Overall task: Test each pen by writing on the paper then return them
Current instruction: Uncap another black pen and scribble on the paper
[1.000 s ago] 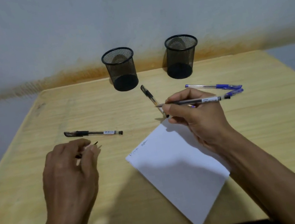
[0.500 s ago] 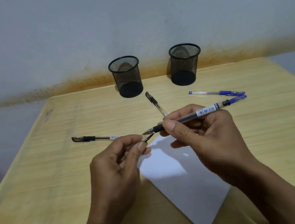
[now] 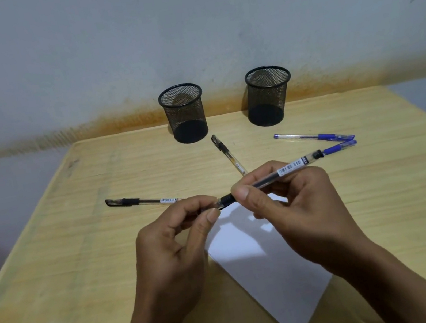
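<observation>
A black pen (image 3: 265, 180) is pinched in the right hand (image 3: 296, 212), fingers (image 3: 242, 193) closed on its barrel; its tip end is gripped by the closed fingers (image 3: 211, 215) of the left hand (image 3: 173, 249), above the paper (image 3: 266, 265). Bare bench (image 3: 55, 272) lies open left of the fingers to the edge. Beyond the fingers lie two black pens (image 3: 142, 200) (image 3: 229, 157); two blue pens (image 3: 314, 136) (image 3: 342, 146) lie to their right. Two mesh cups (image 3: 184, 115) (image 3: 268, 97) stand at the far edge.
</observation>
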